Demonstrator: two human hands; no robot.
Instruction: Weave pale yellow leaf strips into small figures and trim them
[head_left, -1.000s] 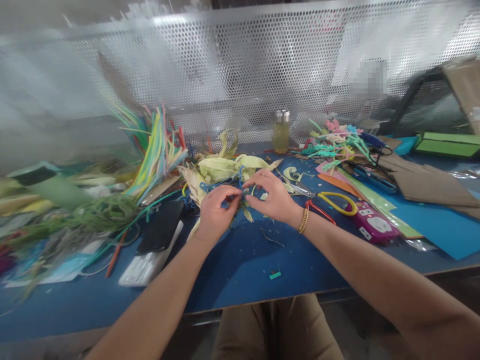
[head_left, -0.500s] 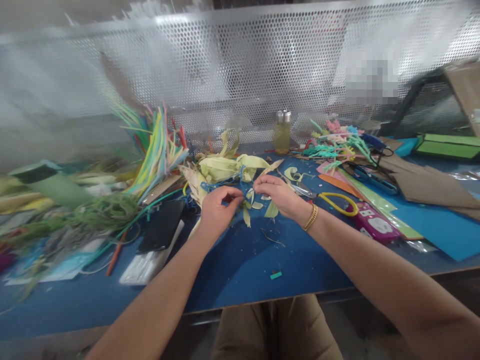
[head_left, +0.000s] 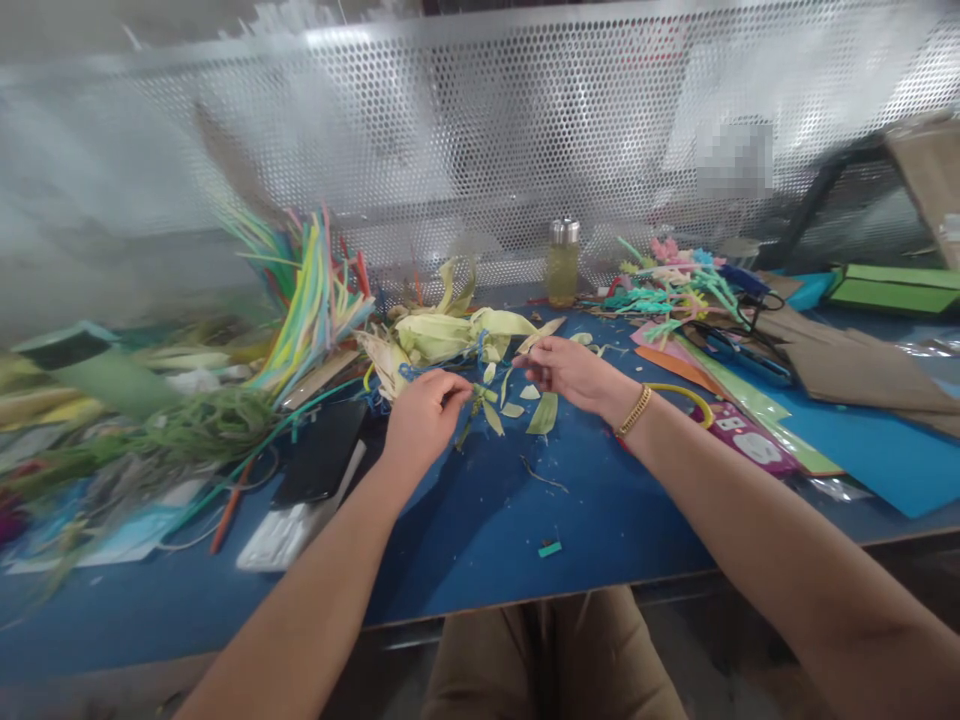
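Muted, diffuse light puts white glare on the silver perforated metal screen (head_left: pixel 510 130) and a soft shadow on the flat blue worktop (head_left: pixel 495 530), with stretched blur smearing the left edge.

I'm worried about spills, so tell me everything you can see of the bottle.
The bottle stands upright near the back of the blue table, before the perforated metal screen. Its yellowish, see-through-looking body could be glass or plastic; a shiny silver-coloured cap tops it. Neither the left hand nor the right hand touches it.
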